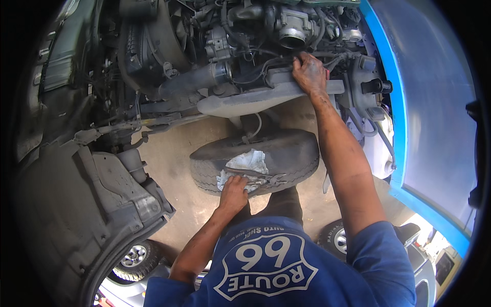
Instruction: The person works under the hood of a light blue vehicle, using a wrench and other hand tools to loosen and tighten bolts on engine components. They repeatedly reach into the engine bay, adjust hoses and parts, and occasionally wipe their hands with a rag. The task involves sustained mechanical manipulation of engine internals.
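On the tread of a tire (302, 148) in front of me lies a crumpled pale rag (250, 161). Several dark metal hand tools (263, 176), one of them like pliers, rest on it. My left hand (233, 195) is at the rag's near edge, fingers curled down among the tools; what they grip is hidden. Farther up, my right hand (310, 75) is closed at the right end of a grey, dusty metal arm-like part (255, 101), below the engine. A small bit of red shows at its edge, but the thing itself is hidden.
Beyond the hands is an open engine bay with a round metal throttle body (294, 36), a ribbed duct (197, 79) and hoses. A dark plastic liner (112, 189) hangs at left. A blue-edged translucent panel (434, 102) stands at right. Other vehicles' wheels (134, 256) are behind me.
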A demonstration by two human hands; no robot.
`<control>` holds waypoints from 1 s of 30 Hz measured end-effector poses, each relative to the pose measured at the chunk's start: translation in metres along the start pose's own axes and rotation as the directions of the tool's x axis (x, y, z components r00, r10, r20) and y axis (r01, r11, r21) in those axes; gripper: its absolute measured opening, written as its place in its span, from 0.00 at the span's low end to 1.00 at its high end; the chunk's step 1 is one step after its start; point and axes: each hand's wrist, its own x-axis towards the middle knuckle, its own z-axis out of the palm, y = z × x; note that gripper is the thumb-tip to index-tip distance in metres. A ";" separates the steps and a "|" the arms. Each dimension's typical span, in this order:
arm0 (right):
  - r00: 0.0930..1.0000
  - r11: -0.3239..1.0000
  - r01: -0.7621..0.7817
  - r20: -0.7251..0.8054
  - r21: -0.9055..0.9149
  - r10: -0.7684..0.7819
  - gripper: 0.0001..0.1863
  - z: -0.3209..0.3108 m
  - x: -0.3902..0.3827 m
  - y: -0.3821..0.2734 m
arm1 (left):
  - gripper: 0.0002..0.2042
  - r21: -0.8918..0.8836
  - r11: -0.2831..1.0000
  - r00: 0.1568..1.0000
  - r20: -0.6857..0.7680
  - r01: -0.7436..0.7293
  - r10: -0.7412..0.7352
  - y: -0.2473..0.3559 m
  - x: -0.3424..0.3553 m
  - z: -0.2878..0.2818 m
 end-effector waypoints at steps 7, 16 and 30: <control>0.997 0.997 -0.065 -0.039 0.046 0.067 0.13 -0.006 -0.004 -0.003 | 0.14 0.066 0.991 0.993 0.041 -0.116 0.114 -0.015 0.010 -0.003; 0.993 0.990 0.010 -0.115 0.141 0.007 0.11 -0.004 -0.006 0.009 | 0.12 0.045 0.989 0.990 0.027 -0.142 0.140 -0.004 0.011 -0.010; 0.982 0.984 0.016 -0.187 0.177 0.018 0.11 -0.008 -0.009 0.005 | 0.12 -0.437 0.889 0.985 -0.036 0.138 -0.170 0.035 0.038 -0.061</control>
